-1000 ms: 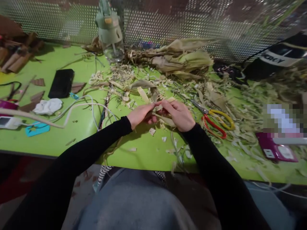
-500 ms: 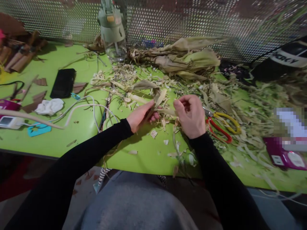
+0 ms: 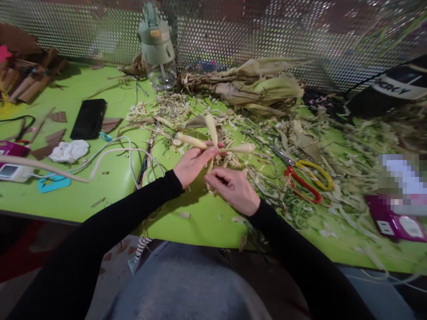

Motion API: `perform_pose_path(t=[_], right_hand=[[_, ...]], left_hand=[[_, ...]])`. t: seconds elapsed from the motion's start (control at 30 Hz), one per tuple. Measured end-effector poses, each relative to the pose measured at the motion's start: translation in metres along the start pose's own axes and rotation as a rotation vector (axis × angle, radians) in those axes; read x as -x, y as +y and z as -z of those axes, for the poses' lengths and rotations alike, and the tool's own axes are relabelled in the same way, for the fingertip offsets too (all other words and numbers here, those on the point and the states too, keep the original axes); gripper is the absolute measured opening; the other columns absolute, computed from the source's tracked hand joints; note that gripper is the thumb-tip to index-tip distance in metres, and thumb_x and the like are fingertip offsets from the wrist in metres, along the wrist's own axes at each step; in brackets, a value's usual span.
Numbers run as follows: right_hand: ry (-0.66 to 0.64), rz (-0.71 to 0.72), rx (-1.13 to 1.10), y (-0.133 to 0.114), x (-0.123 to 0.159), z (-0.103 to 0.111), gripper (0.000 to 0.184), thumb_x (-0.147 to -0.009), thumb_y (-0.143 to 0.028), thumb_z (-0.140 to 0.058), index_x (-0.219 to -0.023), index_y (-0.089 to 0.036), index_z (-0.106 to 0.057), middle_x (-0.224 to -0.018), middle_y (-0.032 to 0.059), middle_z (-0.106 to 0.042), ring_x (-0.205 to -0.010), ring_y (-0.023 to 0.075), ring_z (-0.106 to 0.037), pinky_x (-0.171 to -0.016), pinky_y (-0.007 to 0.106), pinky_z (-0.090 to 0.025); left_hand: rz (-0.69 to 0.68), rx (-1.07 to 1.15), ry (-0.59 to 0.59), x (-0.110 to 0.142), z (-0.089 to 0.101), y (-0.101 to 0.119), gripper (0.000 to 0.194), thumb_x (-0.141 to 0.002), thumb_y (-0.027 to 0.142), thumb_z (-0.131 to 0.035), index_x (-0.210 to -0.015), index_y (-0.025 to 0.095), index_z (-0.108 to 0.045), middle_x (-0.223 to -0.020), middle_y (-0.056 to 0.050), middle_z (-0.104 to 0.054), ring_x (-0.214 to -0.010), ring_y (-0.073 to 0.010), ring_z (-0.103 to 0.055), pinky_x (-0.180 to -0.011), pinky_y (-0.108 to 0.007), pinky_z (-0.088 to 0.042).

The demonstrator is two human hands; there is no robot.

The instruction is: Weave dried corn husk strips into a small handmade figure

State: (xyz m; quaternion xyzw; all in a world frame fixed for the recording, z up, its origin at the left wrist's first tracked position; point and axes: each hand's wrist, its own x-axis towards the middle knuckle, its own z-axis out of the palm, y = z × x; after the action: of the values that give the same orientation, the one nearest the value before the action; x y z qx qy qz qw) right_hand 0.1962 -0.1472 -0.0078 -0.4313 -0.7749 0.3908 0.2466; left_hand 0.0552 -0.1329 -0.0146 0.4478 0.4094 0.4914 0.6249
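Observation:
My left hand [image 3: 193,164] is closed on pale corn husk pieces that cross at its thumb and fingertips. One husk strip [image 3: 211,128] points up and away, and a husk roll [image 3: 238,149] sticks out to the right. Another rolled husk [image 3: 191,141] shows to the left, behind the fingers. Below the crossing, my right hand [image 3: 234,189] pinches the husk end that hangs toward me. Scissors [image 3: 291,164] with red and yellow handles lie to the right, apart from both hands.
Dried husks [image 3: 247,86] and a bottle [image 3: 158,53] stand along the perforated screen. Shredded scraps [image 3: 296,213] cover the right side of the green table. At left lie a phone [image 3: 88,119], crumpled tissue [image 3: 69,151] and a white cable [image 3: 110,149].
My right hand has moved left and toward me, from the right-hand husk roll to the lower husk end. The roll's right end is now uncovered, and a pale strip stands higher above my left hand.

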Motion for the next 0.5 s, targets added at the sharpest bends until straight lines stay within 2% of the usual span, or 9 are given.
perform_pose_path(t=[0.17,0.27,0.37,0.5], right_hand=[[-0.047,-0.026,0.012,0.004,0.000,0.011,0.041,-0.088,-0.044,-0.050,-0.057,-0.018,-0.054,-0.051,-0.0040,-0.047,-0.046,0.0077,-0.039,-0.045,0.022,-0.029],[0.095,-0.132,-0.015,0.014,-0.006,0.026,0.046,-0.087,-0.053,-0.047,-0.059,-0.018,-0.056,-0.048,-0.0049,-0.042,-0.041,0.0067,-0.033,-0.041,0.023,-0.023],[0.276,-0.154,-0.200,0.021,-0.011,0.031,0.039,-0.083,-0.056,-0.052,-0.072,-0.019,-0.056,-0.052,-0.0061,-0.042,-0.043,0.0069,-0.033,-0.041,0.022,-0.024],[0.306,-0.160,-0.384,0.023,-0.010,0.023,0.034,-0.079,-0.052,-0.061,-0.074,-0.019,-0.054,-0.056,-0.0059,-0.046,-0.045,0.0064,-0.037,-0.041,0.021,-0.027]], left_hand=[[0.001,0.021,-0.041,-0.005,0.006,0.002,0.022,-0.085,0.031,-0.054,-0.097,0.014,-0.064,-0.094,-0.005,-0.069,-0.091,-0.0144,-0.064,-0.085,-0.027,-0.047],[0.058,0.080,-0.104,-0.005,0.009,0.002,0.026,-0.084,0.033,-0.053,-0.100,0.014,-0.062,-0.087,-0.006,-0.069,-0.088,-0.0158,-0.065,-0.083,-0.029,-0.048],[0.063,-0.001,-0.112,-0.002,0.007,0.002,0.024,-0.079,0.029,-0.061,-0.097,0.013,-0.061,-0.083,-0.005,-0.068,-0.082,-0.0141,-0.064,-0.079,-0.027,-0.049],[-0.012,-0.172,-0.071,0.002,0.003,0.003,0.018,-0.079,0.027,-0.061,-0.090,0.013,-0.058,-0.079,-0.003,-0.066,-0.071,-0.0106,-0.061,-0.070,-0.024,-0.048]])
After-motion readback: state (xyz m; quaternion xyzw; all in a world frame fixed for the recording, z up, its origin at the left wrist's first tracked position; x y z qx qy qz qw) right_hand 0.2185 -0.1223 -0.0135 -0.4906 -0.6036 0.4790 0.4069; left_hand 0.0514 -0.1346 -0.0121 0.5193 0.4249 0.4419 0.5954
